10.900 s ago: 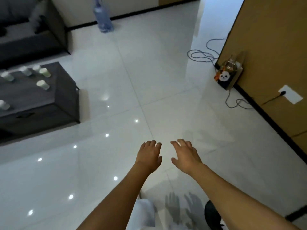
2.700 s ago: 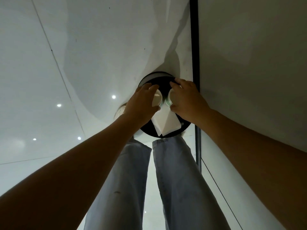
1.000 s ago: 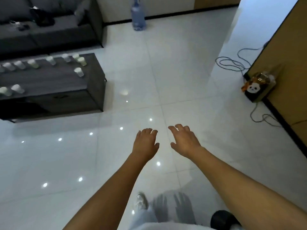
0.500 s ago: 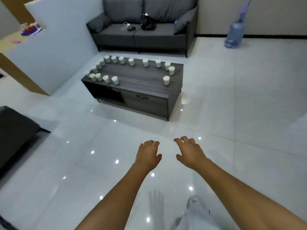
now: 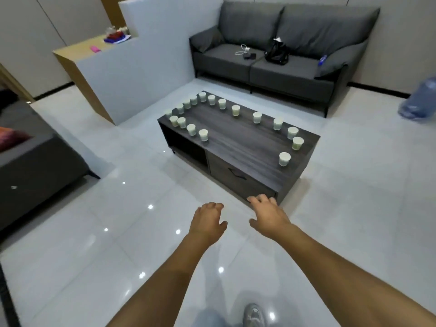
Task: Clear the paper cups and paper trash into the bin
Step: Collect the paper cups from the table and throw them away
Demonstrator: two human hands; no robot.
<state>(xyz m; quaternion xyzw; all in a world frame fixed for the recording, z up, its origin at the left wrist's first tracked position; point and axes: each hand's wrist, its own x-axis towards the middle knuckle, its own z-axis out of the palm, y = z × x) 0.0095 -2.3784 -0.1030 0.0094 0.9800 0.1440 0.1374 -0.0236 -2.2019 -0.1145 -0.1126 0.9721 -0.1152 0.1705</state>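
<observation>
The view has swung away from the bare floor and wall, and the counter (image 5: 247,147) now sits square ahead with the person closer to it than 0.5 s ago. From this I judge that the trip to the bin is over and the walk back for more is nearly done.

Going left to right: at the counter's left end a tight cluster of cups (image 5: 186,119) bends round the far-left corner. A looser row follows the far edge, and 4 more stand at the right end, the nearest cup (image 5: 284,158) by the front-right corner. About 17 cups remain; I see no loose paper there. The bin is out of view.

The left hand (image 5: 207,220) hangs over the floor tiles, its grip slack and apart, holding nothing. The right hand (image 5: 269,214) is the same, fingers spread and empty, just short of the counter's front-right corner.

With both hands free, the right-end cups look like the likely next pick, 1 per hand.
</observation>
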